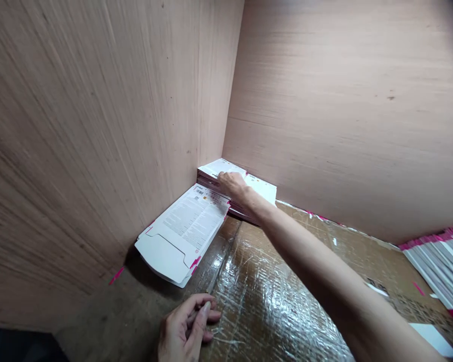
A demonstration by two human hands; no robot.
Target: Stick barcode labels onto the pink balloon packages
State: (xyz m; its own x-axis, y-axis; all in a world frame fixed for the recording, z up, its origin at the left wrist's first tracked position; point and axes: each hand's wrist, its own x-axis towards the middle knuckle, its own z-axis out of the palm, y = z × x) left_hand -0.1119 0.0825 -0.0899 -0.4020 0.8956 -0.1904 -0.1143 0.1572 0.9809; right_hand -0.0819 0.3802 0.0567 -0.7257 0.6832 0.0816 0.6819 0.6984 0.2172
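Reaching into the corner, my right hand point(232, 184) is curled closed at the front edge of a stack of flat white cartons point(221, 167). Its fingertips are hidden, so I cannot tell whether it grips anything. A second stack of flat cartons point(262, 188) lies to its right. In front, along the left wall, lie more flat printed cartons point(184, 221) with pink edges and a barcode. My left hand point(191, 327) is below them, apart from the cartons. Its fingers are loosely curled, the thumb lies against them, and nothing shows in it.
Two tall wooden walls, left point(117, 100) and back point(335, 110), meet behind the stacks. Film-wrapped brown cardboard point(272, 286) covers the floor. At the right stands a row of pink-edged flat cartons point(438, 266). A white piece point(434, 339) lies near the lower right.
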